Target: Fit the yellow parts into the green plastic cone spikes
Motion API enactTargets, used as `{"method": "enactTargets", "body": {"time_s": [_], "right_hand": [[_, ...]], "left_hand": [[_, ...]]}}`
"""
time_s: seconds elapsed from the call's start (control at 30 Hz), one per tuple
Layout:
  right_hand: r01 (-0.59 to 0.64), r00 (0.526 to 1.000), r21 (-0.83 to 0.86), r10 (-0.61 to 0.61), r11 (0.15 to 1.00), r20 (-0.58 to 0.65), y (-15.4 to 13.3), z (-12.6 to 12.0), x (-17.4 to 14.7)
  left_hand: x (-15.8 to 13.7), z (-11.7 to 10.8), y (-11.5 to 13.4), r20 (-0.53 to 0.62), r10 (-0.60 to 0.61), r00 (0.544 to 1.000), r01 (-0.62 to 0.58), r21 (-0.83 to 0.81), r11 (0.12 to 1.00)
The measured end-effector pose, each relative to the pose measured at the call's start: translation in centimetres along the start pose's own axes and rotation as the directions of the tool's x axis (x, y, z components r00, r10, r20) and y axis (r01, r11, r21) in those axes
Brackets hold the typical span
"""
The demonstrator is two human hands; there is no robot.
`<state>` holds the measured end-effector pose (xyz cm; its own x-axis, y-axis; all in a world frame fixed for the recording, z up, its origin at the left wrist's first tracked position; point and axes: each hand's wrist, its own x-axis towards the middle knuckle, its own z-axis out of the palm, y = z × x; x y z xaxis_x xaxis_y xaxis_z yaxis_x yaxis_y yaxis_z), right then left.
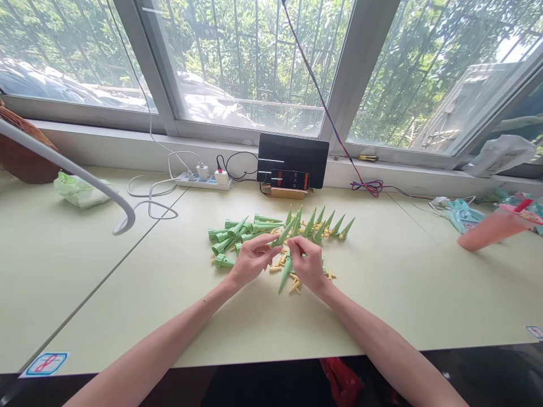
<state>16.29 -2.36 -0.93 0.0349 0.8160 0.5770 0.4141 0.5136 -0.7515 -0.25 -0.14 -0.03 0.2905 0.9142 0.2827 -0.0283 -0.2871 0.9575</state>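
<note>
My left hand (253, 261) grips a green plastic spike (287, 230) between thumb and fingers, its pointed end tilted up and away. Close beside it, my right hand (309, 263) is closed in a pinch near the spike's lower end; whatever is between those fingertips is hidden. Below the hands, another green spike (285, 275) lies among small yellow T-shaped pieces (295, 284). To the left is a heap of green spikes with ribbed caps (221, 247). Behind my right hand, several green spikes (311, 223) stand point up with yellow pieces about their bases.
A black tablet (293, 155) with a phone (290, 179) before it leans at the back on a cardboard stand. Left of these lies a power strip (203, 181) with white cables. A pink drink cup (494, 227) leans at right; a grey curved bar (85, 169) crosses the left side.
</note>
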Motion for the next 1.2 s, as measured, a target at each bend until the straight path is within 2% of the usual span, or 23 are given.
{"method": "enactTargets", "body": {"time_s": [0.17,0.33,0.47,0.6,0.73,0.9,1.2], "right_hand": [[-0.085,0.996,0.098,0.083,0.992,0.017,0.0,0.1,0.1],[-0.129,0.992,0.116,0.127,0.985,0.023,0.2,0.1,0.0],[-0.127,0.992,0.093,0.126,0.988,0.015,0.1,0.1,0.1],[-0.126,0.992,0.068,0.123,0.990,0.034,0.1,0.1,0.2],[-0.053,0.998,-0.026,0.054,0.998,0.036,0.3,0.3,0.1],[0.070,0.994,-0.163,-0.056,0.984,0.092,0.9,0.3,0.0],[0.167,0.984,-0.314,-0.136,0.935,0.119,1.4,0.2,0.1]], "left_hand": [[0.1,-0.1,-0.4,0.034,0.070,0.997,-0.070,-0.002,0.998],[0.1,0.0,-0.4,0.046,0.116,0.992,-0.118,0.027,0.993],[-0.1,0.3,-0.2,0.013,0.059,0.998,-0.059,0.018,0.998],[-0.2,0.4,0.1,-0.041,-0.065,0.997,0.066,0.029,0.997],[-0.1,0.3,0.6,-0.113,-0.138,0.984,0.142,0.033,0.989],[0.0,0.2,1.2,-0.134,-0.120,0.984,0.127,0.042,0.991],[-0.3,0.4,0.9,-0.159,-0.103,0.982,0.119,0.091,0.989]]}}
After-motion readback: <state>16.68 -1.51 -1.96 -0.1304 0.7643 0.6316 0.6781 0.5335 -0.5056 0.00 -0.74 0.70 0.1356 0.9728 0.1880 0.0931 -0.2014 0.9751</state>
